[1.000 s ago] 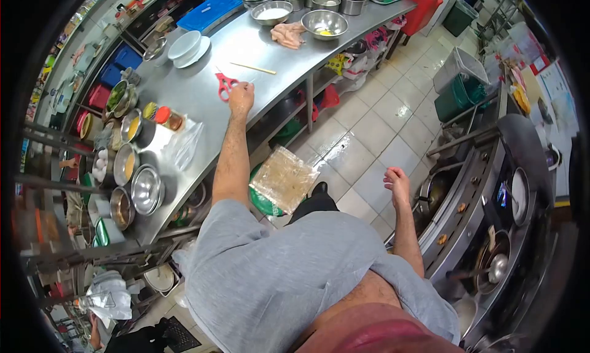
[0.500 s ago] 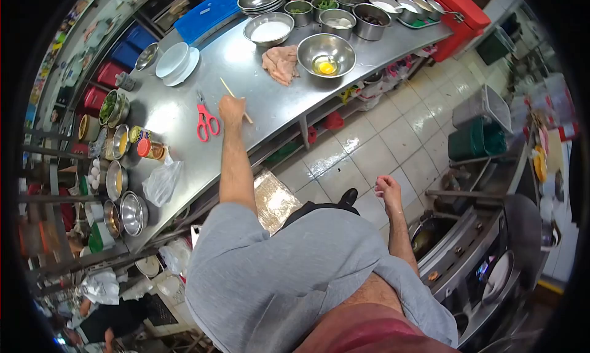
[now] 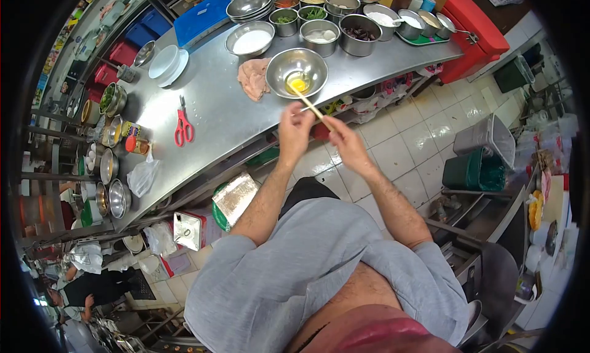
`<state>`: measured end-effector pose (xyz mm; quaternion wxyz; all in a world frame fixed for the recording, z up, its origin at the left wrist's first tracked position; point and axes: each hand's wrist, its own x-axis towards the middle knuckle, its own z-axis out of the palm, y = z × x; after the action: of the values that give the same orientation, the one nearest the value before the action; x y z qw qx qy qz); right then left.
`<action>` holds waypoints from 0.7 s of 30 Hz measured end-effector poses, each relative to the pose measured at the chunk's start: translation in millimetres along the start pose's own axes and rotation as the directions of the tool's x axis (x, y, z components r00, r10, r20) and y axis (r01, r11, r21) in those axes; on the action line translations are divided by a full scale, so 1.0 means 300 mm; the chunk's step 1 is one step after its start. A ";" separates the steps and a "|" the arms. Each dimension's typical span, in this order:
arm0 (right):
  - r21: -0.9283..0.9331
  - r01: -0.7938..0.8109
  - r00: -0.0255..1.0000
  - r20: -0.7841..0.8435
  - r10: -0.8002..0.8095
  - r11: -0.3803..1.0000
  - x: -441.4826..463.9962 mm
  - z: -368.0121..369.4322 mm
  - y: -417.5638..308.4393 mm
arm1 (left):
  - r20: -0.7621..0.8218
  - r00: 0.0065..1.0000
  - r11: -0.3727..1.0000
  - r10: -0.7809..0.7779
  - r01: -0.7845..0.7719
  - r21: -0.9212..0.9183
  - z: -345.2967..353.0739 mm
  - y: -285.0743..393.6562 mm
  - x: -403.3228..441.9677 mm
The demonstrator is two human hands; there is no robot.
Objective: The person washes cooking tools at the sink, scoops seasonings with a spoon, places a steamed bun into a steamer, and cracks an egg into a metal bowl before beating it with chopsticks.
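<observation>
A steel mixing bowl (image 3: 283,63) with a cracked egg (image 3: 298,82) in it sits at the table's near edge. The light wooden chopsticks (image 3: 314,108) slant down into the bowl, their tips at the yolk. My right hand (image 3: 349,147) is closed around their upper end. Just below the bowl, my left hand (image 3: 294,133) has its fingers curled close beside the chopsticks; whatever it pinches is hidden. A piece of raw, pale pink meat (image 3: 253,79) lies directly left of the bowl. Red-handled scissors (image 3: 183,130) rest on the table further left.
The steel table (image 3: 212,98) also bears a bowl of white powder (image 3: 250,40), several ingredient pots, white plates (image 3: 167,66), a blue lid (image 3: 203,18) and a jar (image 3: 136,145). Bins (image 3: 470,168) stand on the tiled floor at right. Another person (image 3: 101,297) is at lower left.
The chopsticks have gone from the table beside the scissors into the bowl, from my left hand to my right. My right hand has come up from low at the right; my left has moved right.
</observation>
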<state>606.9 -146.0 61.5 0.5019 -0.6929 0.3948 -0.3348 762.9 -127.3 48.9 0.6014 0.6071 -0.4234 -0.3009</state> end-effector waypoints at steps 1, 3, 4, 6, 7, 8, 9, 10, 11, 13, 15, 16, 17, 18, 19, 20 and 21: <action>-0.034 0.109 0.992 -0.063 -0.111 0.993 0.041 -0.047 -0.017 | -0.145 0.978 0.987 -0.148 0.137 -0.088 0.003 -0.024 0.055; -0.385 0.173 0.981 -0.011 -0.192 0.906 0.158 -0.152 -0.055 | -0.266 0.915 0.946 -0.305 0.259 -0.192 -0.012 -0.058 0.179; -0.684 0.227 0.966 0.064 -0.252 0.694 0.209 -0.184 -0.059 | -0.203 0.870 0.866 -0.449 0.366 -0.342 -0.024 -0.069 0.240; -0.762 0.223 0.972 0.124 -0.202 0.608 0.316 -0.204 -0.063 | 0.008 0.851 0.741 -0.525 0.461 -0.489 -0.025 -0.084 0.316; -0.827 0.230 0.973 0.182 -0.142 0.513 0.360 -0.211 -0.070 | 0.033 0.845 0.747 -0.534 0.490 -0.449 -0.013 -0.117 0.348; -0.833 0.231 0.973 0.186 -0.139 0.503 0.389 -0.210 -0.072 | 0.056 0.835 0.750 -0.547 0.519 -0.409 0.004 -0.144 0.371; -0.875 0.212 0.975 0.217 -0.039 0.435 0.419 -0.200 -0.071 | 0.012 0.873 0.785 -0.488 0.445 -0.432 0.028 -0.173 0.381; -0.908 0.199 0.969 0.239 0.065 0.368 0.443 -0.188 -0.069 | -0.036 0.902 0.815 -0.429 0.370 -0.446 0.053 -0.196 0.382; -0.904 0.180 0.948 0.265 0.178 0.388 0.459 -0.179 -0.066 | -0.133 0.953 0.889 -0.272 0.196 -0.414 0.080 -0.242 0.389; -0.787 0.165 0.933 0.321 0.166 0.595 0.491 -0.193 -0.033 | -0.156 0.950 0.902 -0.271 0.194 -0.386 0.100 -0.301 0.395; -0.590 0.095 0.953 0.285 0.097 0.802 0.517 -0.227 0.022 | -0.157 0.945 0.907 -0.288 0.217 -0.360 0.107 -0.316 0.382; -0.591 0.095 0.951 0.291 0.102 0.801 0.520 -0.248 0.018 | -0.160 0.942 0.905 -0.294 0.221 -0.362 0.115 -0.288 0.383; -0.655 0.026 0.958 0.232 0.168 0.755 0.516 -0.267 -0.001 | -0.153 0.936 0.893 -0.317 0.241 -0.379 0.119 -0.254 0.376; -0.712 -0.038 0.960 0.169 0.224 0.701 0.512 -0.286 -0.011 | -0.149 0.930 0.882 -0.336 0.255 -0.396 0.125 -0.234 0.378; -0.678 0.053 0.948 0.265 0.176 0.733 0.502 -0.290 0.016 | -0.161 0.929 0.883 -0.334 0.249 -0.398 0.133 -0.246 0.389; -0.676 0.067 0.945 0.280 0.172 0.734 0.507 -0.307 0.038 | -0.193 0.933 0.901 -0.304 0.215 -0.377 0.141 -0.263 0.391; -0.558 0.081 0.931 0.339 0.137 0.826 0.509 -0.322 0.058 | -0.226 0.934 0.917 -0.276 0.185 -0.353 0.146 -0.278 0.385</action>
<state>591.0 -325.7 81.5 0.3447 -0.8535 0.3859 -0.0614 790.4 -256.1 -20.9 0.7055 0.5806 -0.2063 -0.3502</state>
